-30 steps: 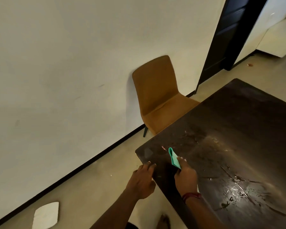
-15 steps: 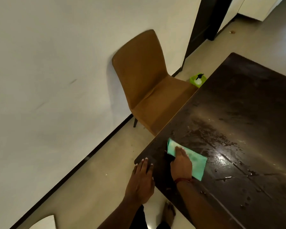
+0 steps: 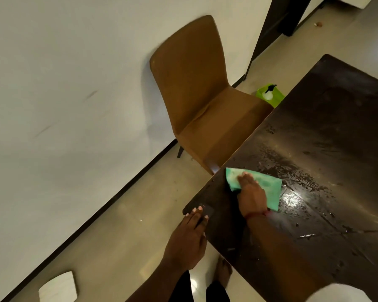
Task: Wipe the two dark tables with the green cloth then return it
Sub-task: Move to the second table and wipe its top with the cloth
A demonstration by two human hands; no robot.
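Wiping now: right hand (image 3: 252, 198) flat on the cloth (image 3: 268, 186), near the corner of the table (image 3: 325, 149)!
Fingers straight, pressing it onto the wet top beside the chair (image 3: 201, 101). The left hand (image 3: 188, 238) lies open, fingertips on the corner; thumb hidden, probably holding nothing.

1 dark table (image 3: 340, 118) shows in the head view. Its top is a near-black brown with a thin paler edge and a slightly rounded near corner. The far part looks dull and streaked. Toward the middle the surface is wet, with scattered droplets, smears and a bright patch of glare. The green cloth (image 3: 268, 188) lies flat on the top beside the table's left edge, a little back from the near corner and just left of the glare. It is a thin, mint-green, roughly rectangular sheet, faintly mottled. The right hand (image 3: 252, 197) presses flat on its middle, covering part of it.
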